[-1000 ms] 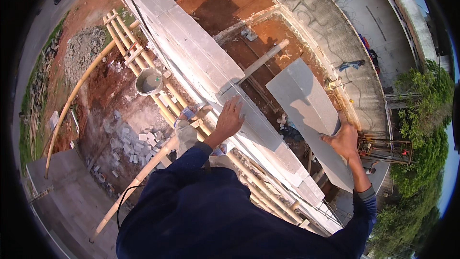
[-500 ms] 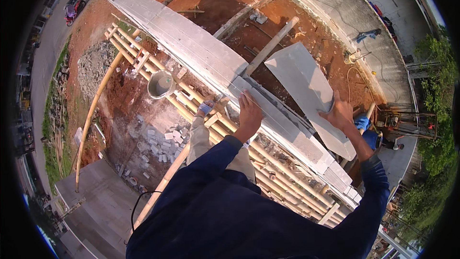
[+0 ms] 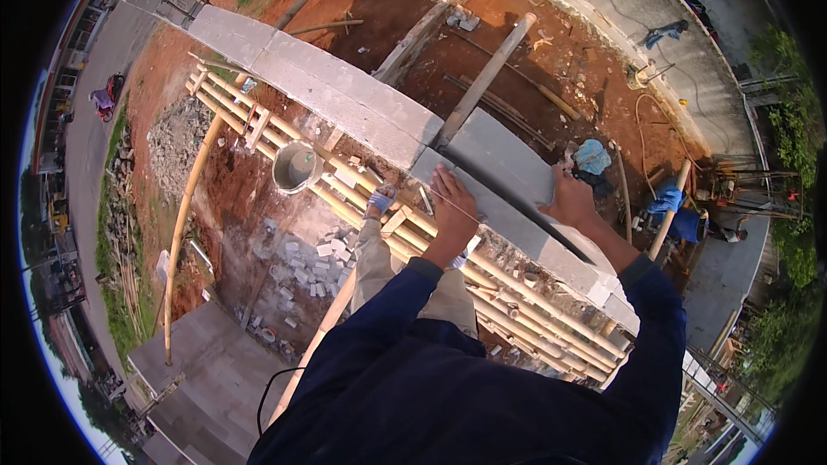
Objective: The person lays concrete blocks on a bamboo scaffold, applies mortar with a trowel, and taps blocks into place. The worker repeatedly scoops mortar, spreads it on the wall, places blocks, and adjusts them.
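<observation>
My right hand (image 3: pixel 572 200) grips the far edge of a large grey lightweight concrete block (image 3: pixel 504 155), thumb and fingers around it. The block lies alongside the wall's top course, with a narrow dark gap between the two. Opposite it, my left hand (image 3: pixel 455 207) rests open on a pale wall block (image 3: pixel 521 228), fingers extended over its top. A thin string passes near that hand along the wall. The underside of the gripped block and part of my right fingers are hidden.
Bamboo scaffolding (image 3: pixel 525 327) lies under my feet, along the near side of the block wall (image 3: pixel 345 95). A bucket (image 3: pixel 296 167) stands on the poles to the left. Beyond the wall, a slanting wooden pole (image 3: pixel 489 77) rises from red soil. Broken blocks (image 3: pixel 314 267) are scattered below.
The large block has swung from a tilted position beyond the wall to lie close alongside it, with my right hand moving left along with it. My left hand stays on the wall.
</observation>
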`<state>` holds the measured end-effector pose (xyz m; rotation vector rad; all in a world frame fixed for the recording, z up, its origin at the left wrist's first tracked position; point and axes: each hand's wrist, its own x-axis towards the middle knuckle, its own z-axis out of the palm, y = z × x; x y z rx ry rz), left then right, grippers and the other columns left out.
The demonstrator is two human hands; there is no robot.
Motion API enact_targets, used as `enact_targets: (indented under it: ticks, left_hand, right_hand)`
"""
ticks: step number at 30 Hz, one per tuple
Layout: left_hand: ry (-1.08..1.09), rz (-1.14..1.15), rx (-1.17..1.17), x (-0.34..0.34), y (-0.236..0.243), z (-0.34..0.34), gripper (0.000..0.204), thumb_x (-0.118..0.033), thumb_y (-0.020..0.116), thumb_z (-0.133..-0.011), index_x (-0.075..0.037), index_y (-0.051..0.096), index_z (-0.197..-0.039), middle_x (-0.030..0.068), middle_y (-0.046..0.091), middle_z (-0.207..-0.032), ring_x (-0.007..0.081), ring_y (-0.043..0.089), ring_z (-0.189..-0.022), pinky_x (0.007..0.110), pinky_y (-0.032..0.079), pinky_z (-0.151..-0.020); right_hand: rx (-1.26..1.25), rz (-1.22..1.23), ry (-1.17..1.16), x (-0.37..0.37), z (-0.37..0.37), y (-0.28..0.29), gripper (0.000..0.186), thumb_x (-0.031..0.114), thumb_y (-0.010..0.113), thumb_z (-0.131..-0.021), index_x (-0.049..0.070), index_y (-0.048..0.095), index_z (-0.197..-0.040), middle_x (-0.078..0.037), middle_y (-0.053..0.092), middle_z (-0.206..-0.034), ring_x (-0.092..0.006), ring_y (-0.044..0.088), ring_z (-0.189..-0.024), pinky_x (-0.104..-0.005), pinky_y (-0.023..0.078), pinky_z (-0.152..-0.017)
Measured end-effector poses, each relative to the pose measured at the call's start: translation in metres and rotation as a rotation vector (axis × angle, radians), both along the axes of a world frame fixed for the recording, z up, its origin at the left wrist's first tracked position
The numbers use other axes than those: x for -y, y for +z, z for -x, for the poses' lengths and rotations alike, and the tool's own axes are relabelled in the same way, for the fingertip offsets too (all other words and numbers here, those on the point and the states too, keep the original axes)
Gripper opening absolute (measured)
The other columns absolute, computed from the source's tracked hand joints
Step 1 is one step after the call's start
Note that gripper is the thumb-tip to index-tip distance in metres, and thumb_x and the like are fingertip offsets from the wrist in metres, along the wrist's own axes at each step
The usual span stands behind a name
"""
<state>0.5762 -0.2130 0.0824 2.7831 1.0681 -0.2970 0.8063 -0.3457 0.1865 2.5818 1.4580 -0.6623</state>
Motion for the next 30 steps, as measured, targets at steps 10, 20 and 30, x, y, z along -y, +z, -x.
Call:
enact_targets:
  ticks: [10, 20, 30]
  left_hand:
    - [0.058, 0.265, 0.113, -0.012, 0.043, -0.003, 0.129, -0.049, 0.092, -0.071, -0.004, 0.015, -0.165, 0.0403, 0.012, -0.165, 0.0622, 0.027, -0.148, 0.065, 0.029, -0.120]
    - [-0.091, 0.112, 0.166, -0.015, 0.058, 0.008, 0.114, -0.045, 0.089, -0.076, -0.012, 0.025, -0.166, 0.0256, 0.005, -0.172, 0.0620, 0.038, -0.141, 0.058, 0.047, -0.111]
    - [-0.027, -0.071, 0.141, -0.001, 0.013, -0.007, 0.104, -0.039, 0.081, -0.086, -0.016, 0.020, -0.168, 0.0198, 0.004, -0.174, 0.0647, 0.042, -0.137, 0.064, 0.050, -0.105]
  right_hand:
    - [-0.001, -0.040, 0.032, -0.018, 0.020, -0.046, 0.082, 0.040, 0.094, -0.067, 0.001, 0.045, -0.120, -0.026, 0.069, -0.107, -0.0463, 0.072, -0.091, -0.0541, 0.059, -0.078]
    - [0.002, -0.002, 0.037, -0.020, 0.026, -0.048, 0.082, 0.036, 0.095, -0.066, 0.002, 0.043, -0.121, -0.024, 0.067, -0.109, -0.0441, 0.072, -0.090, -0.0531, 0.059, -0.075]
    - [-0.054, 0.062, 0.095, -0.014, 0.020, -0.057, 0.084, 0.033, 0.092, -0.070, -0.002, 0.042, -0.126, -0.026, 0.066, -0.113, -0.0438, 0.072, -0.095, -0.0517, 0.060, -0.079]
